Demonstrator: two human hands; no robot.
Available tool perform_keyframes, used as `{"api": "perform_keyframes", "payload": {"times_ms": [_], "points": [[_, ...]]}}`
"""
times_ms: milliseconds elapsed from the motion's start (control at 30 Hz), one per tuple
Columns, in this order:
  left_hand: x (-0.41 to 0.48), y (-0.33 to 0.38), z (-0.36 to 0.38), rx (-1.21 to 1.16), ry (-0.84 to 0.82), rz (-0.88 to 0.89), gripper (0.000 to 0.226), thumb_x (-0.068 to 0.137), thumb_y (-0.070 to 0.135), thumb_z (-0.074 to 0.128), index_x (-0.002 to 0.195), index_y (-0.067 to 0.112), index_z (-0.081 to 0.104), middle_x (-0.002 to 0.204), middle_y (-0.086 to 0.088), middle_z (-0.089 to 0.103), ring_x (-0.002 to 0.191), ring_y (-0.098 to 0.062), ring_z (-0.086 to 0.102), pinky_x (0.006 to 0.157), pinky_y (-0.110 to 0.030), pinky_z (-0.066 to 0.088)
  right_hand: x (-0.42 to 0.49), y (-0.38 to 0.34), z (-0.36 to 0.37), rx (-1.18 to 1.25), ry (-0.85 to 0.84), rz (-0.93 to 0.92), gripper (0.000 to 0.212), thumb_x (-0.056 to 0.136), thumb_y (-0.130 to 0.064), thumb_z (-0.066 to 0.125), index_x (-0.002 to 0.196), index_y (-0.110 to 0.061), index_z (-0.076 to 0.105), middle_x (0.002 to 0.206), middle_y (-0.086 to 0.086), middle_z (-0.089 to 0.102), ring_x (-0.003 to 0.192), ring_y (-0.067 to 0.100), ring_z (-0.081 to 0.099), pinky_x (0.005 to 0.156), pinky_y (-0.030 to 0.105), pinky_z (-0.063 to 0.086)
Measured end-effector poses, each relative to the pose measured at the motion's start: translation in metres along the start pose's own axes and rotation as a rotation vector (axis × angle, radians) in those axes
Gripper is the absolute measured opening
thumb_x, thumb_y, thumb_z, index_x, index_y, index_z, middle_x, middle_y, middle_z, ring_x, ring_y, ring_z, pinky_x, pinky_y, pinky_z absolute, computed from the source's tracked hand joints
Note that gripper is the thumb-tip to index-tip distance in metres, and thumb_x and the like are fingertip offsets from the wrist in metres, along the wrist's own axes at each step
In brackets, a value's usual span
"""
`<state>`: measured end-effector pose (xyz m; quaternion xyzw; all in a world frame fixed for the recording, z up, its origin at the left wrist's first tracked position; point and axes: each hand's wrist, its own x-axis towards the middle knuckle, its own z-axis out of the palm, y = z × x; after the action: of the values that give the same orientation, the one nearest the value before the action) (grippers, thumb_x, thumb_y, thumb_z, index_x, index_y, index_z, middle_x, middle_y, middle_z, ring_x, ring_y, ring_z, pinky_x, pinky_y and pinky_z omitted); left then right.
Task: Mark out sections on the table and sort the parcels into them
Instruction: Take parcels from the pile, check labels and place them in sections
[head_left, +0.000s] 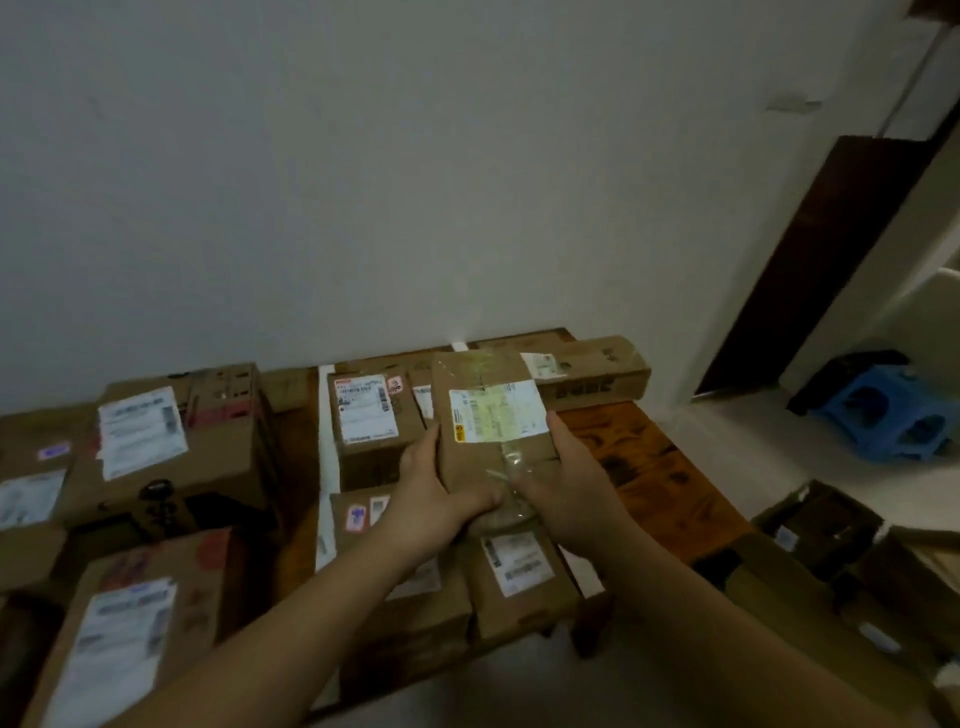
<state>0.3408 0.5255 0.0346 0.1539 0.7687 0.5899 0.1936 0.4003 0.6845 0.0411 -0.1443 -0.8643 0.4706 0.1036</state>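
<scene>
A flat brown parcel (485, 410) with a white and yellow label is held above the wooden table (649, 467), tilted up toward me. My left hand (441, 483) grips its left lower edge and my right hand (571, 483) grips its right lower edge. Under it lie more cardboard parcels: one with a white label (366, 415) behind my left hand and one (517, 571) below my wrists. A white strip (327, 452) runs front to back across the table, left of these parcels.
Several larger labelled boxes (171, 441) fill the table's left part. A long box (592, 371) lies at the back by the wall. Opened cartons (831, 545) sit on the floor at right, a blue stool (893, 415) beyond them, and a dark door (810, 260).
</scene>
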Motion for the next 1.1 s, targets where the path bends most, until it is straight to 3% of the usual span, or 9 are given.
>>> {"api": "perform_keyframes", "payload": {"times_ms": [133, 267, 333, 500, 600, 733, 833, 933, 1100], "points": [[-0.004, -0.015, 0.056, 0.061, 0.038, -0.007, 0.103, 0.058, 0.033, 0.084, 0.139, 0.049, 0.021, 0.137, 0.016, 0.037, 0.125, -0.007, 0.042, 0.104, -0.035, 0.043, 0.011, 0.052, -0.03, 0.024, -0.178, -0.029, 0.057, 0.089, -0.031, 0.062, 0.139, -0.042, 0.037, 0.132, -0.015, 0.051, 0.119, 0.005, 0.051, 0.095, 0.035, 0.051], [-0.02, -0.027, 0.102, 0.103, 0.02, -0.066, 0.108, 0.059, 0.023, 0.086, 0.129, 0.064, 0.014, 0.139, 0.02, 0.037, 0.127, 0.002, 0.04, 0.1, -0.021, 0.044, -0.004, 0.098, -0.046, 0.03, -0.278, 0.013, 0.062, 0.092, -0.03, 0.06, 0.145, -0.041, 0.03, 0.139, -0.015, 0.043, 0.125, 0.006, 0.045, 0.088, 0.016, 0.044], [-0.031, -0.035, 0.12, 0.176, -0.001, -0.098, 0.122, 0.059, 0.019, 0.087, 0.133, 0.063, 0.001, 0.144, 0.02, 0.026, 0.13, 0.003, 0.034, 0.095, -0.013, 0.043, -0.015, 0.117, -0.048, 0.049, -0.325, 0.026, 0.066, 0.092, -0.025, 0.061, 0.147, -0.038, 0.027, 0.139, -0.013, 0.041, 0.125, 0.006, 0.045, 0.079, 0.01, 0.043], [-0.044, -0.058, 0.141, 0.389, 0.002, -0.255, 0.139, 0.064, 0.022, 0.085, 0.134, 0.047, -0.033, 0.151, 0.021, -0.012, 0.138, -0.012, 0.018, 0.103, -0.026, 0.041, -0.027, 0.145, -0.037, 0.081, -0.433, 0.104, 0.078, 0.093, -0.016, 0.058, 0.153, -0.029, 0.01, 0.139, -0.013, 0.032, 0.126, 0.006, 0.038, 0.094, 0.023, 0.048], [-0.038, -0.066, 0.144, 0.456, 0.026, -0.285, 0.137, 0.067, 0.022, 0.083, 0.139, 0.039, -0.032, 0.153, 0.016, -0.014, 0.14, -0.018, 0.023, 0.1, -0.024, 0.042, -0.023, 0.155, -0.026, 0.045, -0.44, 0.106, 0.08, 0.093, -0.018, 0.058, 0.153, -0.031, 0.006, 0.149, -0.007, 0.029, 0.132, 0.014, 0.039, 0.098, 0.034, 0.049], [-0.031, -0.076, 0.141, 0.711, 0.016, -0.306, 0.122, 0.074, 0.029, 0.077, 0.148, 0.024, -0.02, 0.156, 0.005, -0.016, 0.14, -0.021, 0.024, 0.103, -0.021, 0.033, -0.016, 0.158, -0.013, 0.038, -0.488, 0.093, 0.081, 0.095, -0.019, 0.055, 0.153, -0.03, 0.0, 0.152, -0.004, 0.023, 0.132, 0.016, 0.039, 0.096, 0.031, 0.05], [-0.027, -0.078, 0.143, 1.152, 0.03, -0.307, 0.101, 0.084, 0.044, 0.064, 0.151, 0.014, -0.006, 0.158, -0.009, -0.012, 0.146, -0.028, -0.002, 0.117, -0.035, 0.006, -0.009, 0.159, -0.006, -0.006, -0.547, 0.089, 0.079, 0.098, -0.023, 0.05, 0.153, -0.028, -0.006, 0.157, -0.003, 0.012, 0.133, 0.021, 0.038, 0.098, 0.035, 0.049], [-0.023, -0.069, 0.144, 1.521, -0.002, -0.223, 0.088, 0.088, 0.052, 0.051, 0.151, 0.011, 0.005, 0.159, -0.009, -0.003, 0.143, -0.029, -0.019, 0.107, -0.047, -0.02, -0.002, 0.158, -0.007, -0.086, -0.619, 0.068, 0.08, 0.097, -0.029, 0.049, 0.152, -0.03, -0.009, 0.159, -0.003, 0.007, 0.136, 0.023, 0.035, 0.101, 0.038, 0.046], [-0.028, -0.046, 0.117, 1.437, -0.012, -0.342, 0.085, 0.087, 0.057, 0.05, 0.151, 0.026, 0.003, 0.159, -0.005, -0.01, 0.143, -0.029, -0.02, 0.111, -0.054, -0.015, 0.012, 0.134, -0.018, -0.346, -0.602, -0.034, 0.076, 0.094, -0.034, 0.052, 0.152, -0.023, 0.005, 0.16, 0.003, 0.001, 0.145, 0.027, 0.012, 0.114, 0.042, 0.028]]}}
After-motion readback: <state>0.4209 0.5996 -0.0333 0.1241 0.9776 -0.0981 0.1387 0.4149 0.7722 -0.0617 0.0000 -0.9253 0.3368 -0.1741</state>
